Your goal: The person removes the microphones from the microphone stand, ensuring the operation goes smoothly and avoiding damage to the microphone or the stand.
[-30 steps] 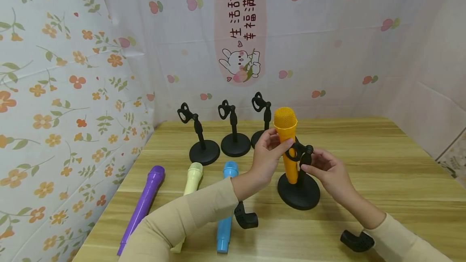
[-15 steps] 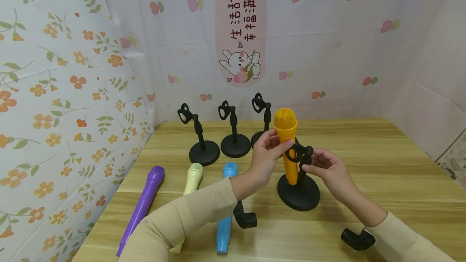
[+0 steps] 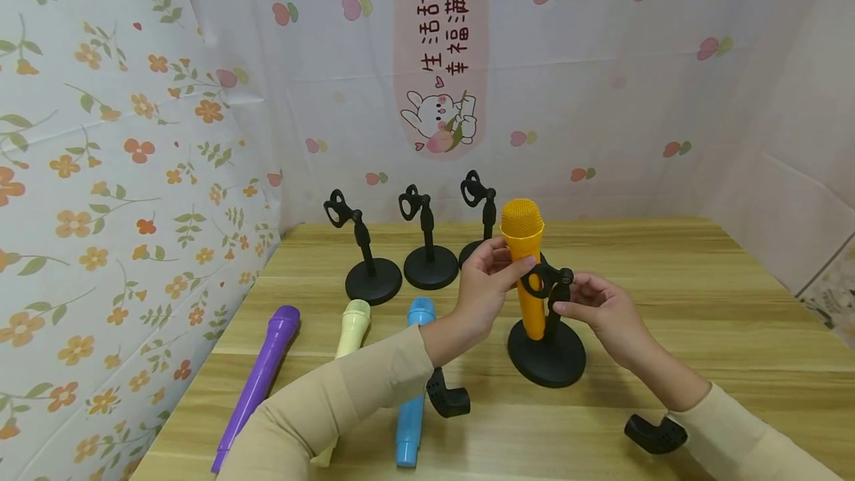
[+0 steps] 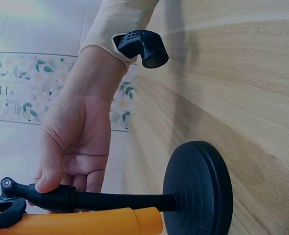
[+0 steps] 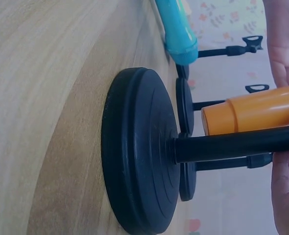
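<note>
An orange microphone (image 3: 532,310) stands nearly upright, head up, in the clip (image 3: 538,280) of a black desk stand (image 3: 546,362). Thumb and fingers of my left hand (image 3: 482,292) pinch its body just below the mesh head. The lower end of the microphone hangs beside the pole, above the round base, as the right wrist view shows. My right hand (image 3: 604,314) pinches the upper pole of that stand; in the left wrist view its thumb lies on the thick collar (image 4: 56,197). The far side of the clip is hidden.
Three more black stands, a left (image 3: 372,280), a middle (image 3: 430,267) and a right one (image 3: 488,217), stand behind. Purple (image 3: 260,377), pale yellow (image 3: 355,332) and blue (image 3: 410,429) microphones lie at the left, partly under the left sleeve. A patterned cloth (image 3: 320,117) hangs behind the table.
Hardly anything differs: both hands keep their hold on the microphone and the stand. The whole head view shifts very slightly.
</note>
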Demonstrator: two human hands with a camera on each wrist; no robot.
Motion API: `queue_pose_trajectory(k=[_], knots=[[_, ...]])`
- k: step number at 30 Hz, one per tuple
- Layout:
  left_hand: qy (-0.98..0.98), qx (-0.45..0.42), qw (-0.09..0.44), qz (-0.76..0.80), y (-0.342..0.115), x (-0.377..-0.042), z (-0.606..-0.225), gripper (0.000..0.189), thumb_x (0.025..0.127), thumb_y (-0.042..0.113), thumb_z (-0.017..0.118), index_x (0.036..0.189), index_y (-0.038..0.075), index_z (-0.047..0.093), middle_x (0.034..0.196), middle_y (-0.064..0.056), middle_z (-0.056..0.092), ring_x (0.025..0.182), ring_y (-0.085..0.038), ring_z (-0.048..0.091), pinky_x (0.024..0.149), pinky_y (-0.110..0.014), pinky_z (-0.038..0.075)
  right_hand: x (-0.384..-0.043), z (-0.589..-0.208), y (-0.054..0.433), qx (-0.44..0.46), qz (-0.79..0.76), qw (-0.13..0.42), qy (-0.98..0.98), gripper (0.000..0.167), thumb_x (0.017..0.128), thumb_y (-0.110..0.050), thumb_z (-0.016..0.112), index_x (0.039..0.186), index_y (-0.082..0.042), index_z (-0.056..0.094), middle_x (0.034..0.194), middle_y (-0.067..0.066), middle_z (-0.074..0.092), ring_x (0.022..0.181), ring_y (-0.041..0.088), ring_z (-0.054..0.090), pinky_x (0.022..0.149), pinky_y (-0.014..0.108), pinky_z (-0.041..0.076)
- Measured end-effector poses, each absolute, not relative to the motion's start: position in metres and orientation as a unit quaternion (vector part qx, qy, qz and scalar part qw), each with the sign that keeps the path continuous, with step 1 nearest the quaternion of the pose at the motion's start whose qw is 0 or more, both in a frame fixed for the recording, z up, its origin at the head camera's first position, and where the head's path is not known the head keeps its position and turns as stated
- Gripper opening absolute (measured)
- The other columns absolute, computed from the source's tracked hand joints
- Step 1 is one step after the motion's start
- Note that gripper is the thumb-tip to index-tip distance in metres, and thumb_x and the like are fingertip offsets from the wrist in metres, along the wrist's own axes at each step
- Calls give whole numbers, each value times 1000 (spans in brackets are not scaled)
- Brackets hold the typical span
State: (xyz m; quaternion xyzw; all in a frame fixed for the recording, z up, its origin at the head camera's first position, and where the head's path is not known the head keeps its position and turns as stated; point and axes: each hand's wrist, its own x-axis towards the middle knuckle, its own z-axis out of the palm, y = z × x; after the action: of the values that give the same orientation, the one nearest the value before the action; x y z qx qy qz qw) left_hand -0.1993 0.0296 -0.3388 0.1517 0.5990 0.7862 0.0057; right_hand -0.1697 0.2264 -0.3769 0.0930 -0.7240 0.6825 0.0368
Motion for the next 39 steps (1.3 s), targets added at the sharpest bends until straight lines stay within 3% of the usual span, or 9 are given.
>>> queue_pose_trajectory(k=[39], knots=[[594,142,18,792,23,-203,-328,36,91,15,71,125,14,62,107,-5,62,97,-19,61,85,-36,54,-169,-377,226,105,688,44,-717,24,86,-1,72,107,-12,66,95,-2,63,88,14,59,79,22,52]])
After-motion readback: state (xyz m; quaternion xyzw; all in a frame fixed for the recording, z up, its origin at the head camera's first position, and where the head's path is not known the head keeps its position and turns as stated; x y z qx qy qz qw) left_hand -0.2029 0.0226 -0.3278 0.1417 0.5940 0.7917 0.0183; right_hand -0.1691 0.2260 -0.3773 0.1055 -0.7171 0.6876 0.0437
